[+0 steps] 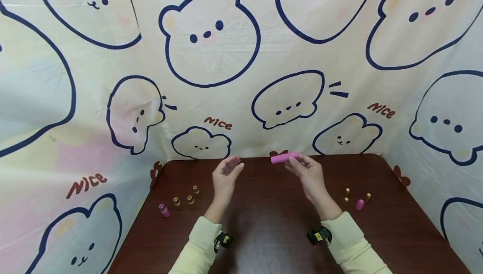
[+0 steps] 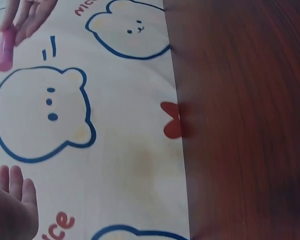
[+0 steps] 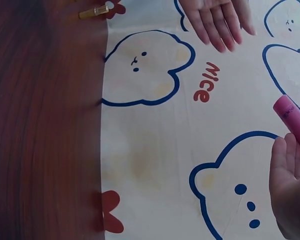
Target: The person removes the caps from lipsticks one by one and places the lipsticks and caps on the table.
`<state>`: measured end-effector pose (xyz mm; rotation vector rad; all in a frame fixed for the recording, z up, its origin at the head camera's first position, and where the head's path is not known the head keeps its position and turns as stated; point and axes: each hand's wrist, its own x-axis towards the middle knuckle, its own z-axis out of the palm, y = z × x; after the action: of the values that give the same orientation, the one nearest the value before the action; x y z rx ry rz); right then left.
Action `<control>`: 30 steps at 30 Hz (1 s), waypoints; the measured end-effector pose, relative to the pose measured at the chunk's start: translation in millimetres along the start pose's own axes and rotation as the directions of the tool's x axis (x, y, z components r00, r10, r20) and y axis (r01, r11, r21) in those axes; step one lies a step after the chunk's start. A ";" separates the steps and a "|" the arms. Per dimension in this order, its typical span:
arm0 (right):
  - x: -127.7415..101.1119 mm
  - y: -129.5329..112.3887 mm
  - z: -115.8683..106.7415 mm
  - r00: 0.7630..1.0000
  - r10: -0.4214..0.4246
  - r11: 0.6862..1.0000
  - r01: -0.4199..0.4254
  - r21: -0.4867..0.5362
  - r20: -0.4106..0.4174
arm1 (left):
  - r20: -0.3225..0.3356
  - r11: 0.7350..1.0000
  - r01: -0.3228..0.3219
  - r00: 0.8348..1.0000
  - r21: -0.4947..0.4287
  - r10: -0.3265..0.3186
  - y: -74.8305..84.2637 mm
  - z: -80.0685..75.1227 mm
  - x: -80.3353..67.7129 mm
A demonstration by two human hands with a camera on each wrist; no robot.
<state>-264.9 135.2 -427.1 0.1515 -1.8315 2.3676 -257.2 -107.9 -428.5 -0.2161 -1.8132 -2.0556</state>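
Note:
My right hand (image 1: 310, 178) pinches a pink lipstick-like tube (image 1: 284, 158) between thumb and fingers, raised near the table's far edge. The tube lies nearly level, its free end toward the left. In the right wrist view dark markings show on the tube (image 3: 293, 116). To its left my left hand (image 1: 224, 180) is raised, fingers extended and slightly bent, holding nothing and apart from the tube. The left wrist view shows the left hand's fingers (image 2: 12, 200) low at the left, with the pink tube above them.
At the left of the dark wooden table (image 1: 264, 232) stand a pink tube (image 1: 164, 210) and gold tubes (image 1: 177, 202). At the right are small gold pieces (image 1: 368, 197) and a pink piece (image 1: 359, 204). A bear-print cloth (image 1: 211, 56) hangs behind the table and along both sides.

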 end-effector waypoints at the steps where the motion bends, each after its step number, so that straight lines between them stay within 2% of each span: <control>1: 0.0 0.2 0.6 1.000 0.001 1.000 -0.001 0.022 -0.001 | 0.010 1.000 0.005 1.000 -0.010 -0.005 4.6 3.3 -1.6; 6: -0.5 -0.3 3.4 1.000 0.012 0.993 -0.013 0.118 0.012 | 0.065 0.996 0.040 0.997 -0.075 -0.035 10.6 15.1 -5.1; 13: -3.5 -4.5 8.0 0.999 0.051 0.976 -0.052 0.210 0.014 | 0.132 0.981 0.085 0.989 -0.175 -0.062 -13.5 26.9 0.4; 21: -6.5 -5.7 15.8 0.997 0.071 0.953 -0.078 0.294 0.035 | 0.169 0.975 0.071 0.985 -0.212 -0.035 -15.7 42.7 -1.0; 30: -8.5 -6.6 22.0 0.997 0.049 0.930 -0.068 0.360 0.061 | 0.189 0.963 0.088 0.981 -0.253 -0.040 -13.4 55.0 -3.4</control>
<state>-255.5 115.1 -416.6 0.2007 -1.4148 2.7472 -266.9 -52.2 -433.8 -0.4366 -1.6622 -2.3887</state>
